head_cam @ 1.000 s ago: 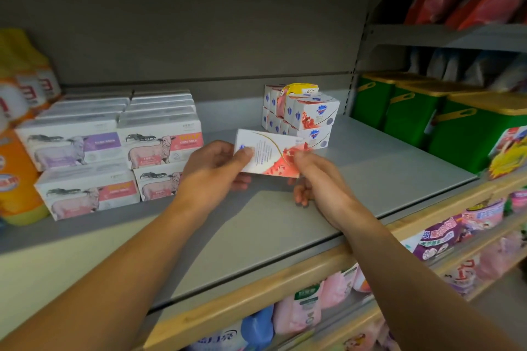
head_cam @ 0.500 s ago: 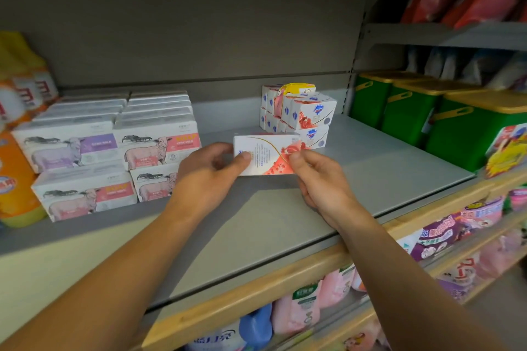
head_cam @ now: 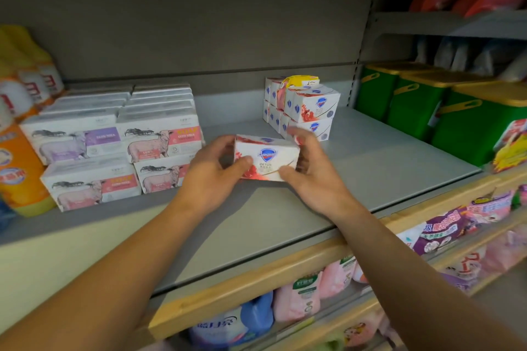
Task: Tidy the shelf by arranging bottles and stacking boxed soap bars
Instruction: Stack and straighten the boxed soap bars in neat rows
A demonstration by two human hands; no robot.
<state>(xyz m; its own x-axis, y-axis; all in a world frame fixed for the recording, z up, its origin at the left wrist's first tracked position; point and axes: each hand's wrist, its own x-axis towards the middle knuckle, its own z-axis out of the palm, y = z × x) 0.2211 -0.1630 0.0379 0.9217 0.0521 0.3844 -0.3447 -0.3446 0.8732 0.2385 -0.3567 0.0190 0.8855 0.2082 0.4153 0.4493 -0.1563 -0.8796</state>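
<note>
Box (head_cam: 266, 157) of soap gripped between both hands, left hand (head_cam: 212, 177) and right hand (head_cam: 310, 171) curled round its ends, logo face toward viewer, probably squaring it for stacking. Stack (head_cam: 302, 107) sits just beyond right hand; bottles (head_cam: 20, 111) far left of left hand.

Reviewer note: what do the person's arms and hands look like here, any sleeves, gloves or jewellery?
Both forearms are bare up to the frame edge; no sleeves show. The left hand and right hand wear no gloves, and no watch, ring or wristband is visible.
</note>
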